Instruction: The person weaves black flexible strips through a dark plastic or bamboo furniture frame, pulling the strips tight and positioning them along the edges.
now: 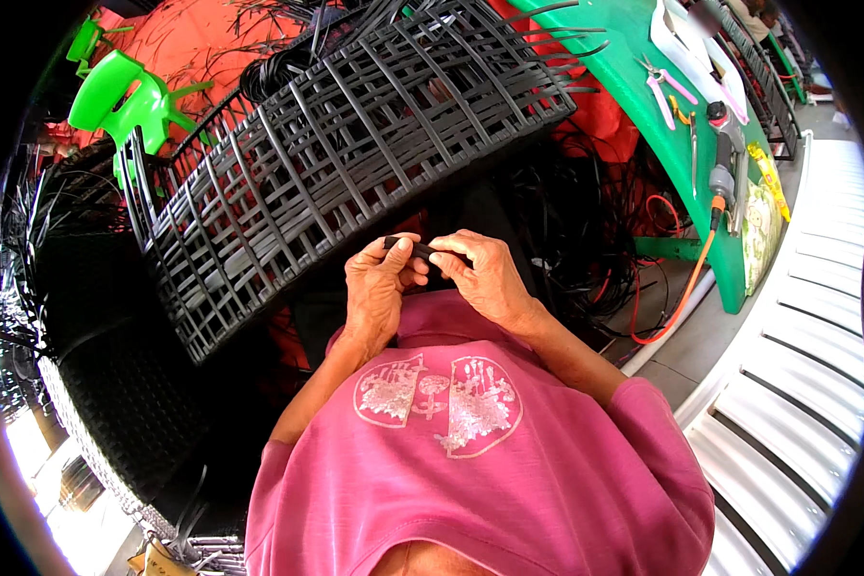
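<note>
My left hand [376,288] and my right hand [488,276] meet in front of my chest, fingertips pinched on a short black strip [421,251]. It runs from one hand to the other, with its far ends partly hidden by my fingers. Just beyond my hands, a woven black frame [341,144] of flat plastic strips leans at a slant. Loose strip ends stick out from its upper right corner.
A green table [634,67] at the right bears pink-handled pliers [660,91] and a grey air tool [723,168] with an orange hose [686,300]. White slats [816,317] lie far right. Green plastic chairs [130,101] stand upper left, and black strips [576,211] are heaped beyond my right hand.
</note>
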Tool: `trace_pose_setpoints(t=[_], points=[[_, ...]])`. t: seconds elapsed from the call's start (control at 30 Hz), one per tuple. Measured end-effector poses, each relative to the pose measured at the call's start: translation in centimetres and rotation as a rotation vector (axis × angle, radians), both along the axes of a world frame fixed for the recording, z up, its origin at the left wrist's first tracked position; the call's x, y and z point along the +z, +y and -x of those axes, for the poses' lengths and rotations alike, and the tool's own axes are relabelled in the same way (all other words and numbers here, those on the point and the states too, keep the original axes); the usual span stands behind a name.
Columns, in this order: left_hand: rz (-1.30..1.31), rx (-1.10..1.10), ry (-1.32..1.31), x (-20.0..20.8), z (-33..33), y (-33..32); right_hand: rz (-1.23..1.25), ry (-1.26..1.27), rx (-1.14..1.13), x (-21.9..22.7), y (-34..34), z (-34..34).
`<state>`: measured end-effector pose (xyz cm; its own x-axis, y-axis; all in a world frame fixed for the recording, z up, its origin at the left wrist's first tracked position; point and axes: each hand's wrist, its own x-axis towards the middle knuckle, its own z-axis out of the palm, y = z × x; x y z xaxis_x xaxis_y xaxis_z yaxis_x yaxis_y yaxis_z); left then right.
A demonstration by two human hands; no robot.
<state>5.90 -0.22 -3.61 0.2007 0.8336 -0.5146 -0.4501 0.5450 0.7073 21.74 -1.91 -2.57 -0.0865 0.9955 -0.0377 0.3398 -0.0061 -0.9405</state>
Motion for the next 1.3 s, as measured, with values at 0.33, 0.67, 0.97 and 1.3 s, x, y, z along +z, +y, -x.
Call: trace_pose_setpoints(t=[0.33, 0.67, 0.97, 1.3], points=[[-0.009, -0.077, 0.133, -0.9, -1.7, 0.6, 0.525, 0.195, 0.123, -0.4, 0.7, -2.6], [-0.638, -0.405, 0.485, 2.3, -5.5, 4.2, 0.478, 0.169, -0.053, 1.9, 2.9, -9.9], [-1.626, -0.404, 1.069, 2.8, -12.1, 12.3, -0.08, -0.315, -0.457, 4.3, 7.5, -18.4], [-1.596, -0.419, 1.185, 0.6, -15.5, 15.4, -0.353, -0.94, -0.406, 5.0, 11.3, -19.2]])
